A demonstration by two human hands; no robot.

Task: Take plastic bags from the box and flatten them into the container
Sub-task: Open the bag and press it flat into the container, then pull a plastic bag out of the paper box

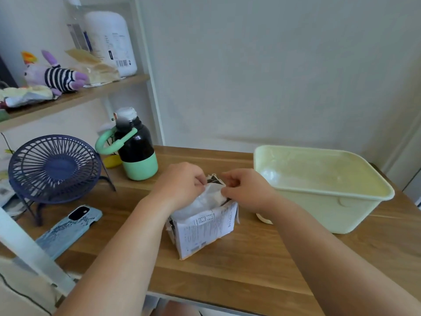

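Hands pinch one plastic bag (206, 198) above the box (204, 229): left hand (182, 185), right hand (245, 190); container (319, 197) just right.

Brightness: soft, even light, moderately bright; the pale wall (273, 65) and the wooden worktop (227, 277) are clearly lit.
Shadows: faint and soft-edged, just beside the box (205, 229) and under the container (319, 210).
Glare: a mild sheen inside the container's left corner.
Blur: slightly soft all over; the print on the box is unreadable, and a patch on the bottle (136, 151) neck is smeared.
Distortion: wide-angle; the shelf post (145, 65) leans and bows, and straight lines curve towards the edges.
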